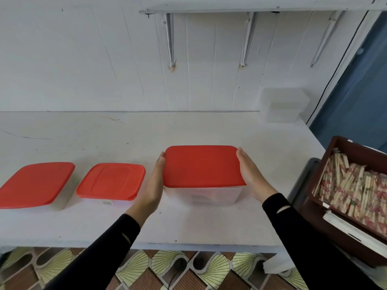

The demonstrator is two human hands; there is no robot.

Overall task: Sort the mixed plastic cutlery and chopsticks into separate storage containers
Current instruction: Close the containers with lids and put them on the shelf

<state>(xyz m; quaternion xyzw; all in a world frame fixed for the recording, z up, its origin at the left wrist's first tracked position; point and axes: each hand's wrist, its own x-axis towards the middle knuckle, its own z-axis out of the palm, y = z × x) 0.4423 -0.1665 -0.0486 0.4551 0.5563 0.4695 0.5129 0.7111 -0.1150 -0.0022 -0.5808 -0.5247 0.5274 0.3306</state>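
Observation:
A clear plastic container with a red lid (202, 166) stands on the white table (125, 135), right of centre. My left hand (154, 185) presses flat against its left side and my right hand (252, 174) against its right side, fingers straight along the lid's edges. Two smaller containers with red lids stand to the left: one (111, 181) in the middle, one (35, 184) at the far left. A dark brown crate (326, 162) at the right holds many wrapped chopsticks (356, 191).
A stack of clear lidless containers (284, 105) stands at the table's back right corner. Shelf brackets (170, 38) hang on the white wall. A blue panel (360, 97) is at the far right. The table's front edge runs above a patterned tile floor (167, 268).

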